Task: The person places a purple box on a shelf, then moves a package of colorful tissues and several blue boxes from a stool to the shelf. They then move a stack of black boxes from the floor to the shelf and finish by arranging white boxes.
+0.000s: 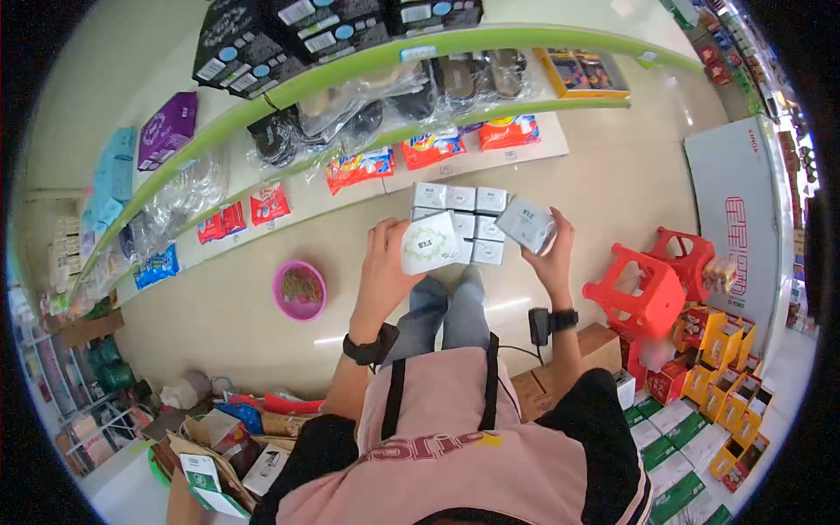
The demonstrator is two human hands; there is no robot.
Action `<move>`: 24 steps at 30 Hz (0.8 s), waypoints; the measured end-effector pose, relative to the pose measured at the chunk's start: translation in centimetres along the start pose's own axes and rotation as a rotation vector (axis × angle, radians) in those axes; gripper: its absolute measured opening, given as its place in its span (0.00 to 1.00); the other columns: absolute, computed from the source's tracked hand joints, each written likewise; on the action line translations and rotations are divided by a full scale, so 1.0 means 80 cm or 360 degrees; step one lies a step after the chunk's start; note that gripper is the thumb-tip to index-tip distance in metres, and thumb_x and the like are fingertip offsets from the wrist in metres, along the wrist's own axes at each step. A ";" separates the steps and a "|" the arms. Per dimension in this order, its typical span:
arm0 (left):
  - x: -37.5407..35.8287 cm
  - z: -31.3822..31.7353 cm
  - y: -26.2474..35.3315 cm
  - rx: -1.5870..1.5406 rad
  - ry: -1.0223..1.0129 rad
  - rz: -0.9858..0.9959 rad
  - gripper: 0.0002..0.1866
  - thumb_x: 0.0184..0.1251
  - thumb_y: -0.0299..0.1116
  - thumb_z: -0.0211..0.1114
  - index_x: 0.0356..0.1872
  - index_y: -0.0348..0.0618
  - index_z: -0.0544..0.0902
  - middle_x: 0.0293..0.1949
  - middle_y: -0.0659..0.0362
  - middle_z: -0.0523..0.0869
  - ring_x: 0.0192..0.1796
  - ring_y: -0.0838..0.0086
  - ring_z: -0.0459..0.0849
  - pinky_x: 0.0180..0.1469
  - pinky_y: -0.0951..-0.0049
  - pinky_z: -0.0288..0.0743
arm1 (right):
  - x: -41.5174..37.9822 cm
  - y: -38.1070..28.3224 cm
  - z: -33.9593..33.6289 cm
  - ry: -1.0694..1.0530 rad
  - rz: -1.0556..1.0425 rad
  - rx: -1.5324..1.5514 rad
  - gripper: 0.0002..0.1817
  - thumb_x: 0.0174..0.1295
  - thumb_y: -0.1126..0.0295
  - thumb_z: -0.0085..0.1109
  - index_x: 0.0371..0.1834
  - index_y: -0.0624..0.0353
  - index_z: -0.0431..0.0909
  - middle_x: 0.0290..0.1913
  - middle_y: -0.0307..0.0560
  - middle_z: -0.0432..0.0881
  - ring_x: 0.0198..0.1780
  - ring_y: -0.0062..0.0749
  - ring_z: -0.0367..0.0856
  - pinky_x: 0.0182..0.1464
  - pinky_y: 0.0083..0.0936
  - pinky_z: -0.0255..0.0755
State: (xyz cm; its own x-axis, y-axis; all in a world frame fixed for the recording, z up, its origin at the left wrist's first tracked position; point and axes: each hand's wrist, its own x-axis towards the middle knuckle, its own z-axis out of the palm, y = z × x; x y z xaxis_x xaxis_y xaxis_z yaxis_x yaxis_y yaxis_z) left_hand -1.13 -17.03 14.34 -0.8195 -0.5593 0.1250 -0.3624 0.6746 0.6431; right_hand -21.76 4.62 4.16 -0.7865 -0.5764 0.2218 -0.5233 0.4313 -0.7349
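My left hand (pixel 381 267) is closed on a white box (pixel 429 243) with a green wreath print, its face turned up toward me. My right hand (pixel 553 254) grips a grey-white box (pixel 526 223) by its lower right corner. The two boxes are apart, held above a block of several small white boxes (pixel 488 228) set in rows on the floor. The box in my left hand hides part of that block. Both wrists wear black bands.
Shelves with a green edge (pixel 560 38) curve across the top, holding slippers and red packets (pixel 431 149). A pink basin (pixel 300 290) stands on the floor at left. Red stools (pixel 636 290), yellow cartons (pixel 719 343) and a large white box (pixel 731 210) are at right; an open carton (pixel 210 468) is lower left.
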 end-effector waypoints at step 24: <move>0.017 0.176 0.411 -0.0707 -0.0128 0.0480 0.46 0.36 0.31 0.81 0.58 0.41 0.62 0.53 0.50 0.70 0.57 0.61 0.72 0.60 0.67 0.67 | -0.090 0.036 -0.446 0.0716 -0.0036 0.0137 0.53 0.33 0.69 0.79 0.68 0.57 0.57 0.61 0.51 0.62 0.61 0.43 0.65 0.64 0.38 0.61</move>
State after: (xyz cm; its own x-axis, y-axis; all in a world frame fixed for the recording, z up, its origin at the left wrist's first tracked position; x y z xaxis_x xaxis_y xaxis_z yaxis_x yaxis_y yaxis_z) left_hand -20.44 11.21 25.02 -0.8958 -0.3222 0.3061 0.1022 0.5211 0.8474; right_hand -29.29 34.78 23.33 -0.8493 -0.2179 0.4807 -0.5278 0.3517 -0.7731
